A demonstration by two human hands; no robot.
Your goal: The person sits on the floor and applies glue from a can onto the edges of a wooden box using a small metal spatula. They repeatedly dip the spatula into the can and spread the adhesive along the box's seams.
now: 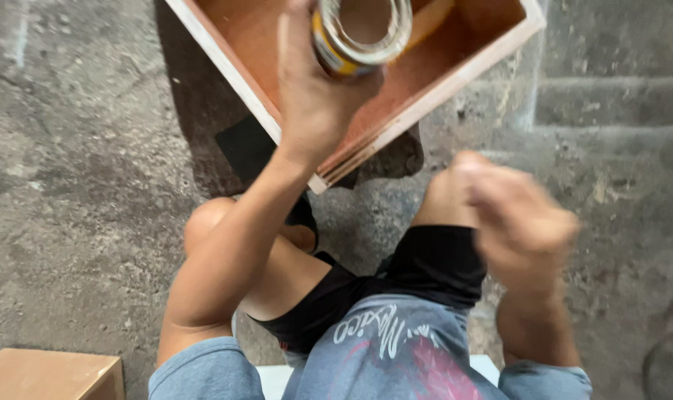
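Observation:
My left hand is raised over a wooden box and grips an open round metal can with a yellow band, tilted on its side so its mouth faces me. The shallow wooden box has a pale rim and a reddish-brown inside, and it stands on the concrete floor in front of my knees. My right hand is blurred above my right knee, its fingers curled in; whether it holds anything is unclear. I am seated, in black shorts and a grey shirt.
Rough grey concrete floor lies all around. A brown wooden block sits at the bottom left corner. Concrete steps rise at the upper right. A dark flat piece lies under the box's near edge.

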